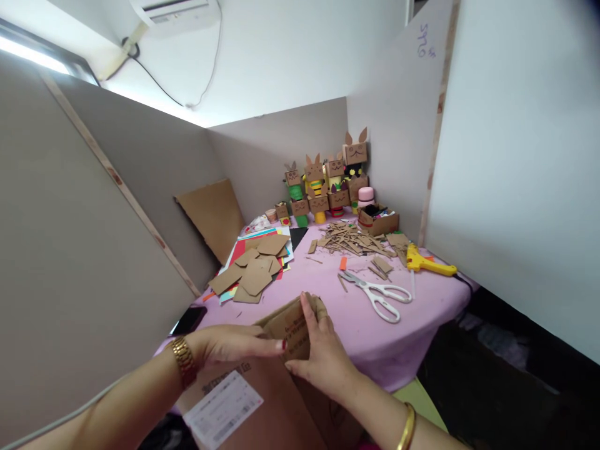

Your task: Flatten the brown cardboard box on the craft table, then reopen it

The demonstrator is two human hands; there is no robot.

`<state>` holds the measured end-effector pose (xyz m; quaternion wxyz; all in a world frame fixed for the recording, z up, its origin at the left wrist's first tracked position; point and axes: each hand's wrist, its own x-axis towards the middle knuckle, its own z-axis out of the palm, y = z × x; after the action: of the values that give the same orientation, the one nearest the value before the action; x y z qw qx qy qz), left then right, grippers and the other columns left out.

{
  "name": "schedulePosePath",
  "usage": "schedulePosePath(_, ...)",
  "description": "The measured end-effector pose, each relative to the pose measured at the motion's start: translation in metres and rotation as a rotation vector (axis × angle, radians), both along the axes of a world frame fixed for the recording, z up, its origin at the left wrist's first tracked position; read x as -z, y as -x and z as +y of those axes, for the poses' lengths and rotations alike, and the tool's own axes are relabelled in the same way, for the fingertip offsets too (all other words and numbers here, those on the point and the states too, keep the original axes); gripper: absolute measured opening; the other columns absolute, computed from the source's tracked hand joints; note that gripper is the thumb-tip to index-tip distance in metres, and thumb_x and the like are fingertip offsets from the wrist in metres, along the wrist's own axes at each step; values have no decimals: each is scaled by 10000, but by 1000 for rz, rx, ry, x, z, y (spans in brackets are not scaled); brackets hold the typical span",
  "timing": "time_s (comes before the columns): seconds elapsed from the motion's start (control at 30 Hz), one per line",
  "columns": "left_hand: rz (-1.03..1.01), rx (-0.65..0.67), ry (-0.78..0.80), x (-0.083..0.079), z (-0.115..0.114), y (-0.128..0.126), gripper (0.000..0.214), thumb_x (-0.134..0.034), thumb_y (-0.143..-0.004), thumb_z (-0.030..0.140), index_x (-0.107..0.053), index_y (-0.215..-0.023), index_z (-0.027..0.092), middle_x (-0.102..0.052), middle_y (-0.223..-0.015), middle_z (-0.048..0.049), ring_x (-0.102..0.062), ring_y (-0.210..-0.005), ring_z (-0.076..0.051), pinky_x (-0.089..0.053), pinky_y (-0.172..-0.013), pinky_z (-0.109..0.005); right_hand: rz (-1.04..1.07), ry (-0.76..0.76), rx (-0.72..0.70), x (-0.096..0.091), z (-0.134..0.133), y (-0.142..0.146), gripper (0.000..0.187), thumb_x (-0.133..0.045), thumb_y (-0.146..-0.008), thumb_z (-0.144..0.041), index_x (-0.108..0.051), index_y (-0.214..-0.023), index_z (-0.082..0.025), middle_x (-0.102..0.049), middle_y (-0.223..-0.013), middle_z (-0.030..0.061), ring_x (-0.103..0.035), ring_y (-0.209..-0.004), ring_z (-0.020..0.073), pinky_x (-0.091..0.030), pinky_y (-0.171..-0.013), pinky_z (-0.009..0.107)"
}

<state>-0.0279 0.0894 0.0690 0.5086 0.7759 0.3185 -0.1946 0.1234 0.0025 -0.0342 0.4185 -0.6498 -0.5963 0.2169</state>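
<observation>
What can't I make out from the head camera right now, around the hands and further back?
- Cardboard box: lower end cut off by the head view's bottom edge.
- Left hand: most fingertips hidden by the hand itself in the head view; grip unclear.
- Printing under the right hand: partly covered by that hand, head view.
- White label: text too small, head view.
- Small open carton: contents too small to identify, head view.

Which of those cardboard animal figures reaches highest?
The rightmost figure in the upper row, with a black body bearing yellow flowers; its ears rise above all the others.
</observation>
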Motion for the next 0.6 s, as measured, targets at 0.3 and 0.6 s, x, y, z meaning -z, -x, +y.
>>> schedulePosePath(0.3,-39,-103,14,0,-6,2,512,-619,-725,515,-625,-1094,161,-626,-1206,-77,-529,-1107,-231,-376,-950,-305,-65,41,62,-1,-2,9,1140,-717,-590,-204,39,-1440,-283,-53,-1529,169,-130,-1385,337,-320,-1026,502)
schedulePosePath(0.6,101,-258,174,-5,-9,8,682,-584,-626,696,-663,-1043,162,-657,-1166,-108,-559,-1102,-267,-418,-907,-341,-6,36,-32,-1,-1,4,1223,-749,-535,-209,79,-1429,-308,16,-1537,145,-71,-1398,310,-267,-1066,480)
